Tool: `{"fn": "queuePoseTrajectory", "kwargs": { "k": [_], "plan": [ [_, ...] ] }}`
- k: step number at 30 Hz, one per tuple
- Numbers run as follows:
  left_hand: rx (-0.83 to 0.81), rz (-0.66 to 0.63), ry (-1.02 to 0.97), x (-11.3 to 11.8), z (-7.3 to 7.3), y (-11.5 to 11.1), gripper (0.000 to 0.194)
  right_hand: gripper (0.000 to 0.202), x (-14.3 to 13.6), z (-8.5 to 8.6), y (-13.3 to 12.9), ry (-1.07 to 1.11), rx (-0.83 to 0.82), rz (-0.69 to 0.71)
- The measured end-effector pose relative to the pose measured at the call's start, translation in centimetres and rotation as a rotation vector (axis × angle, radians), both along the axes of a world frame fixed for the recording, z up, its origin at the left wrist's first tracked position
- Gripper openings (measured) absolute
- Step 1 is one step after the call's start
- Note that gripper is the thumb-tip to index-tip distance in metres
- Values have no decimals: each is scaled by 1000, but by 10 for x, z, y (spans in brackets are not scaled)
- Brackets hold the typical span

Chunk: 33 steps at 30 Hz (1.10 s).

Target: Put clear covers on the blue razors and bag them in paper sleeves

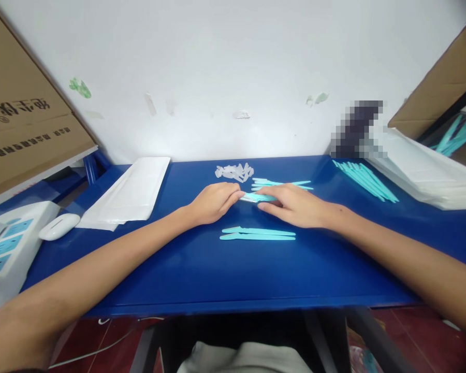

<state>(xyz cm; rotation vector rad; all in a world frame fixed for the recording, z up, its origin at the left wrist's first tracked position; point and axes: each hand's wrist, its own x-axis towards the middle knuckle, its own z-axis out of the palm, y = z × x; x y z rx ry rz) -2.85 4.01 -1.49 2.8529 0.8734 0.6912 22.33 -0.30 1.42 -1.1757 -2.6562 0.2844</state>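
Note:
Over the middle of the blue table, my right hand (295, 205) is closed around the handle of a turquoise eyebrow razor (264, 198). My left hand (217, 203) pinches its whitish blade end, where the fingers hide whether a cap is on it. Nearer to me lie two more eyebrow razors (258, 234), side by side with their blade ends to the left. Just behind my left hand is a small heap of clear plastic blade caps (235, 171). Several more razors (281, 184) lie crosswise behind my right hand, partly covered by it.
A fanned bunch of turquoise razors (367, 180) lies at the right, beside a stack of white packs (431, 173). Flat white packets (130, 191), a white earbud case (60, 226) and a power strip (21, 241) are on the left. Cardboard boxes (31, 103) flank the table.

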Motion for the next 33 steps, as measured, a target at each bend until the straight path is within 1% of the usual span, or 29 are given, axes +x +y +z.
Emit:
{"fn": "queuePoseTrajectory", "kwargs": {
  "k": [2,4,8,11,14,17,20,24,27,30,33],
  "plan": [
    [22,13,-4,-1,0,-1,44,37,0,-2,1,51,-24,53],
    [54,2,7,-1,1,-2,48,41,0,-5,2,78,-12,87],
    [118,-56,56,-1,1,-3,54,44,-1,-7,1,44,46,80],
    [168,-85,62,-1,1,-3,57,43,-3,-4,-3,44,-3,113],
    [251,-126,66,-1,0,-3,59,40,-5,0,-6,46,-61,146],
    [338,-141,94,0,0,-2,62,39,-7,2,-7,28,-102,137],
    [364,-140,115,1,0,-2,62,38,-8,0,-7,0,-118,126],
    [294,-124,143,3,2,-3,60,36,-8,-4,-5,-45,-81,90],
    [166,-122,106,4,3,-5,56,34,-9,-1,-4,-49,-38,85],
    [22,-92,-55,4,3,-6,48,35,-6,7,-2,-14,43,73],
    [-64,36,-269,2,3,-1,41,41,8,13,6,43,150,-40]
  ]
}}
